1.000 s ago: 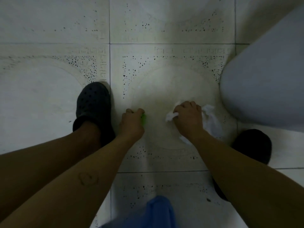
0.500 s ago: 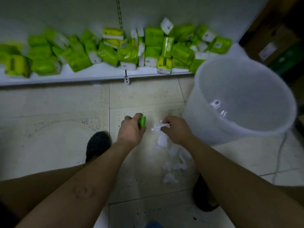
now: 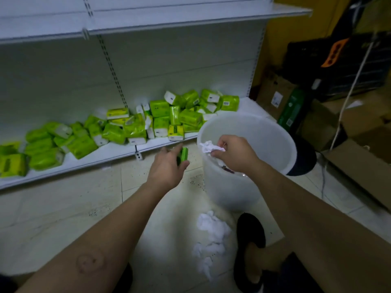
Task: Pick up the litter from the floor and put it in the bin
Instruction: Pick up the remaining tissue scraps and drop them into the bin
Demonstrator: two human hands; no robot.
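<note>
My right hand holds a crumpled white tissue over the near rim of the white plastic bin. My left hand is raised just left of the bin and grips a small green packet. More crumpled white tissues lie on the tiled floor in front of the bin, next to my dark shoe.
A low white shelf runs along the back with several green tissue packs piled on it. Cardboard boxes and a cable stand to the right of the bin. Bare tiled floor lies to the left.
Both hands rose from the floor toward the bin. My right hand carried a tissue up over the bin's rim, and my left hand lifted the green packet. The view tilted up.
</note>
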